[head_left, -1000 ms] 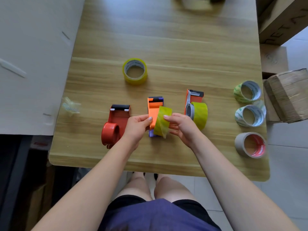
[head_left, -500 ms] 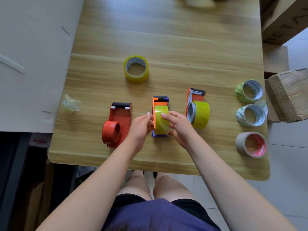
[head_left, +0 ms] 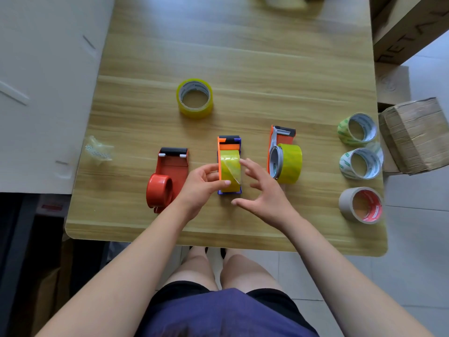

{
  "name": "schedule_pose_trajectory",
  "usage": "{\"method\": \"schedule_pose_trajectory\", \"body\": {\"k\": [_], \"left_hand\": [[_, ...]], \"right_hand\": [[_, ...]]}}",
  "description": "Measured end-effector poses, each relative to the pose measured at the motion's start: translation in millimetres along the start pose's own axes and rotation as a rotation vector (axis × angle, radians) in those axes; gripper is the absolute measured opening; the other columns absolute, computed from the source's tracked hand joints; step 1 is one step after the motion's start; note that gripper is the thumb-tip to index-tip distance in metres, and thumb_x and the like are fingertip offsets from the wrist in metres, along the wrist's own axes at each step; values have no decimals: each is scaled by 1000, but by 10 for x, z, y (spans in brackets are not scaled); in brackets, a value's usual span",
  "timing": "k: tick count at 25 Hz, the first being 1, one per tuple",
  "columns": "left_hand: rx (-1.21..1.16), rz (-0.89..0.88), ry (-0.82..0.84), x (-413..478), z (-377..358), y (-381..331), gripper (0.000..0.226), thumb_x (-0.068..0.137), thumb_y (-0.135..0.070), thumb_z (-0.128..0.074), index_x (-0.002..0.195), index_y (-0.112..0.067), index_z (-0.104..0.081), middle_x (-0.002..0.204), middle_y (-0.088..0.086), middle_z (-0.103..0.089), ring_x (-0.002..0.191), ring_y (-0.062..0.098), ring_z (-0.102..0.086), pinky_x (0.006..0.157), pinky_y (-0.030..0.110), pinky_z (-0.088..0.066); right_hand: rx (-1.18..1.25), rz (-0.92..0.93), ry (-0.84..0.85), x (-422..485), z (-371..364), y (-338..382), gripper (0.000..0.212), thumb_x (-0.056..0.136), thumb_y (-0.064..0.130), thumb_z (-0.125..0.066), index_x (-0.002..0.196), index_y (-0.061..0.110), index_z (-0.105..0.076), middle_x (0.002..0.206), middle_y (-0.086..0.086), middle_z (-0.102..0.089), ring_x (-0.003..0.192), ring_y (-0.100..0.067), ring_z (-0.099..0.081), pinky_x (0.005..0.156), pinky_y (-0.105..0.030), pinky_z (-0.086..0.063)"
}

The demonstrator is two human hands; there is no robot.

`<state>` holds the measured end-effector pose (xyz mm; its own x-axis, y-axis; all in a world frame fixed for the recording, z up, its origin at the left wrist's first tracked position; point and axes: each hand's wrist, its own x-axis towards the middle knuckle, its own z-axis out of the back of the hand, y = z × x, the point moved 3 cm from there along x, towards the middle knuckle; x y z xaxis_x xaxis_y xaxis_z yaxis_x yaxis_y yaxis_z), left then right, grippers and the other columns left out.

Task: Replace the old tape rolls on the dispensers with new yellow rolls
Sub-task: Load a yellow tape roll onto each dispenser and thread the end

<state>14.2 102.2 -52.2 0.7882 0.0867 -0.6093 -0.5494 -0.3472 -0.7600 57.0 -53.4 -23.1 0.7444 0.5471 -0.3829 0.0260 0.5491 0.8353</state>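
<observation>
Closest in, the person's knees and a dark blue garment show below the tabletop (head_left: 218, 237) edge, with both bare forearms reaching up over it. The left hand (head_left: 201, 183) grips the middle dispenser (head_left: 229, 142), an orange and blue one standing near the front edge: its fingers are curled against the orange side plate and its thumb lies across the near face of the yellow roll (head_left: 230, 166) that sits in the dispenser. A loose end of tape stands slightly lifted on that roll's face. The right hand (head_left: 262, 190) holds nothing; its fingers are spread and relaxed just to the right of the roll, the forefinger tip right at the roll's upper right edge, though contact cannot be made out. Just left of the left hand stands a red dispenser (head_left: 167, 178) with a bare red hub and no tape. Just right of the right hand is an orange dispenser (head_left: 281, 136) carrying a second yellow roll (head_left: 290, 162). Along the right edge of the tabletop three used rolls lie in a line, well apart from the dispensers: a grey roll with a red core (head_left: 360, 205) nearest, then two clear rolls with green print (head_left: 360, 164) and (head_left: 357, 129). At the left edge lies a crumpled wad of clear tape (head_left: 98, 150). Farther back, lying flat on its own, is a spare yellow roll (head_left: 195, 98). Off the tabletop to the right stand cardboard boxes (head_left: 413, 135).
</observation>
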Motion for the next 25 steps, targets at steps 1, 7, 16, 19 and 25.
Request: {"method": "schedule_pose_trajectory", "body": {"k": [1, 7, 16, 19, 25], "left_hand": [[3, 7, 7, 6, 6, -9, 47, 78, 9, -63, 123, 4, -52, 107, 23, -67, 88, 19, -69, 87, 29, -53], [34, 33, -52, 33, 22, -5, 38, 80, -7, -69, 115, 4, -58, 100, 20, -70, 84, 20, -68, 86, 30, -52], [231, 108, -23, -32, 11, -21, 36, 75, -12, -75, 104, 1, -58, 87, 12, -70, 74, 16, -66, 74, 25, -52], [221, 89, -6, -88, -39, -65, 27, 76, -5, -73, 96, -4, -54, 83, 10, -67, 70, 16, -63, 69, 27, -50], [240, 53, 59, -185, -22, -215, 27, 75, 1, -72, 94, -6, -54, 80, 9, -68, 66, 13, -65, 68, 24, -53]], "right_hand": [[-103, 84, -38, -6, -11, 4, 70, 71, 12, -79, 133, 26, -50, 148, -1, -40, 133, -14, -42, 105, -28, -40], [-252, 310, -288, 174, 18, 89, 12, 83, 5, -64, 91, 1, -72, 117, -18, -66, 108, -28, -64, 95, -38, -50], [-129, 71, -332, 453, 136, 210, 11, 89, 3, -52, 87, 7, -62, 74, -1, -62, 72, -20, -60, 69, -31, -46], [-168, -21, -358, 657, 210, 249, 11, 89, 4, -54, 92, 1, -64, 88, -13, -68, 83, -23, -59, 70, -22, -36], [-225, -110, -247, 1081, 492, 264, 14, 85, 3, -55, 90, -1, -67, 92, -16, -68, 85, -21, -58, 85, -34, -48]]}}
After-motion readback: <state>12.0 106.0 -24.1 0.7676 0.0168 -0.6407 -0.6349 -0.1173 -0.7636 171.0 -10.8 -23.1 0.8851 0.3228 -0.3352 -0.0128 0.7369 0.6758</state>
